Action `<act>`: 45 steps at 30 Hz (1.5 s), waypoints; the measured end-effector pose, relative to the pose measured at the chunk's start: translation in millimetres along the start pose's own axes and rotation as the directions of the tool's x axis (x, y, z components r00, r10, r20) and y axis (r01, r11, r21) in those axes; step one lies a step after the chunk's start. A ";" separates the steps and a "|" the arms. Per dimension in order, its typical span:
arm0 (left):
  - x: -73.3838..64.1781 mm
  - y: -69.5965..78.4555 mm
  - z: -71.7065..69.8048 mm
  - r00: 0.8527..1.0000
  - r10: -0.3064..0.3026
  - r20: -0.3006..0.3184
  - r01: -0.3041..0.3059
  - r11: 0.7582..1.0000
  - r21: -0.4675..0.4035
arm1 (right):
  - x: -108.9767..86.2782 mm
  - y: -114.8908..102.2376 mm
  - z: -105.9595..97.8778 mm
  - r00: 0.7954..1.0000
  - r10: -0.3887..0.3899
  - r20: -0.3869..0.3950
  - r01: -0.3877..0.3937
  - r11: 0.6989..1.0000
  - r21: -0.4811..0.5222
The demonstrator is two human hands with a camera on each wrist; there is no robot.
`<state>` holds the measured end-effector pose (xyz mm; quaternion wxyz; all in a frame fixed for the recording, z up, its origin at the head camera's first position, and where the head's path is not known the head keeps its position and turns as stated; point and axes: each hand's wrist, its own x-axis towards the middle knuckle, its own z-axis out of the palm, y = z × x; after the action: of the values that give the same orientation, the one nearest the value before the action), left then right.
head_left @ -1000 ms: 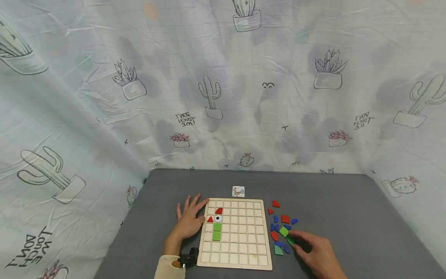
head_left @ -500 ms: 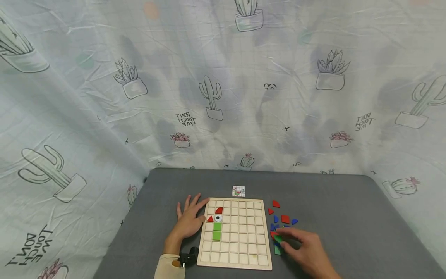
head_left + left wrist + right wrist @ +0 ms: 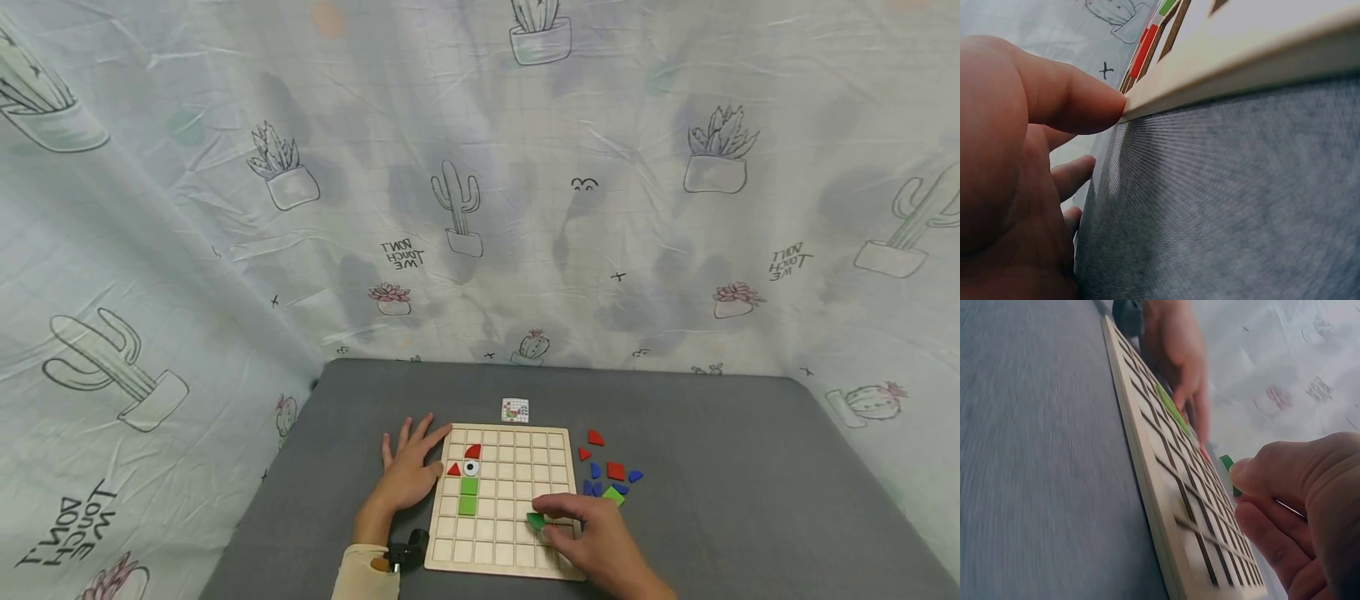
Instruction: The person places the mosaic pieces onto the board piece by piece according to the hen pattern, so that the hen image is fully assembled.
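Right hand (image 3: 596, 533) has its grip pinching a dark green piece (image 3: 536, 521) over the grid board (image 3: 504, 487), nearer the right edge. Left hand (image 3: 407, 481) is spread — touching the left edge.

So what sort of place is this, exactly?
Possibly a makeshift curtained booth for tabletop activities: cactus-print sheeting hangs behind and on both sides of a grey table, which holds a gridded wooden board and loose coloured pieces.

Room lies above the board (image 3: 504, 508); the left grip (image 3: 406, 479) blocks its left side
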<state>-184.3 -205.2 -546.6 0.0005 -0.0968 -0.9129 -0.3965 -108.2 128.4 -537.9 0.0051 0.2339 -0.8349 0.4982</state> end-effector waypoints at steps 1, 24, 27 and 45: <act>0.1 0.3 -0.3 1.000 -0.004 0.005 0.004 1.000 0.001 | 2.2 -1.1 3.6 1.000 -0.005 0.008 0.005 1.000 0.013; 0.6 1.2 0.2 1.000 -0.019 0.011 0.018 0.999 0.034 | 44.0 -16.9 74.2 0.974 -0.211 0.080 0.212 0.977 -0.010; 0.7 1.7 0.0 1.000 -0.019 0.010 0.018 0.999 0.037 | 45.3 -19.5 78.7 0.969 -0.229 0.088 0.236 0.968 -0.080; 0.9 1.3 -1.2 1.000 -0.020 0.020 0.019 0.999 0.034 | 44.6 -25.8 88.1 0.961 -0.258 0.104 0.274 0.942 -0.192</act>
<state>-185.0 -205.1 -544.8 -0.0110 -0.0920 -0.9203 -0.3800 -117.8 27.5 -550.1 0.0640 0.3617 -0.8421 0.3949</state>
